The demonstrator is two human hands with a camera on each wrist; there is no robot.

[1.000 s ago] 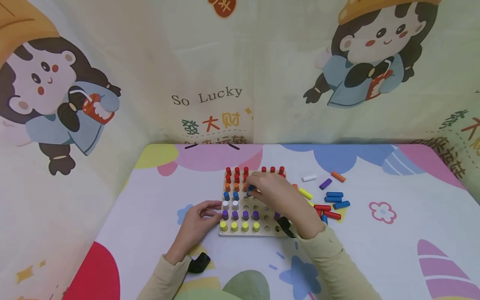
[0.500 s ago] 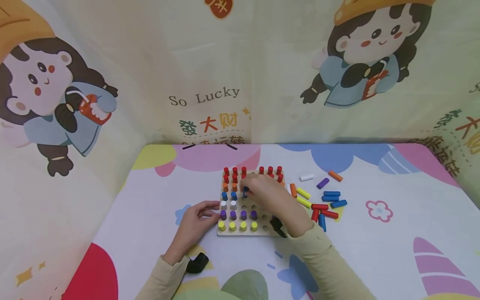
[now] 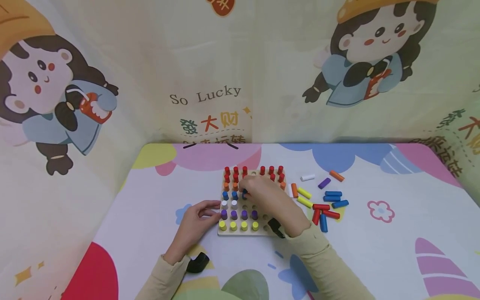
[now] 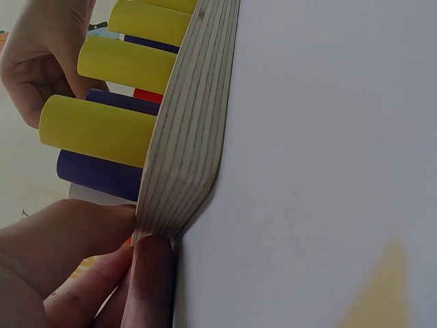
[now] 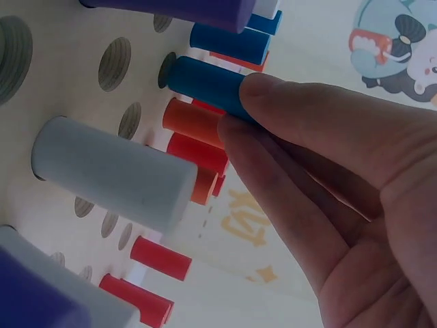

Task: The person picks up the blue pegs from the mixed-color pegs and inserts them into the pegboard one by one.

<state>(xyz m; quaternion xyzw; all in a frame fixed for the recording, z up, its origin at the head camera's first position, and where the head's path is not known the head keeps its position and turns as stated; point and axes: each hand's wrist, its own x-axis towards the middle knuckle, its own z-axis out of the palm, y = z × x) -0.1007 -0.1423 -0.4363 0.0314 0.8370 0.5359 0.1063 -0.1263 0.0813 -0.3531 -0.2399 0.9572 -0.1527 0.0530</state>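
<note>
Pegboard (image 4: 194, 109): wood, layered plywood edge, matt face. Pegs (image 4: 99, 130): smooth, painted-looking, satin. Sleeves (image 3: 326, 262): matt cloth. Backdrop (image 3: 281, 83): creased, fabric-like sheet. Table (image 3: 360, 258): smooth, matt.

A pale cloth (image 3: 277, 62) behind the white tabletop (image 3: 356, 258) bears two cartoon figures (image 3: 386, 39), with "So Lucky" lettering (image 3: 205, 95) between them. The tabletop print includes a pink flower outline (image 3: 381, 211) and a red patch (image 3: 95, 271).
</note>
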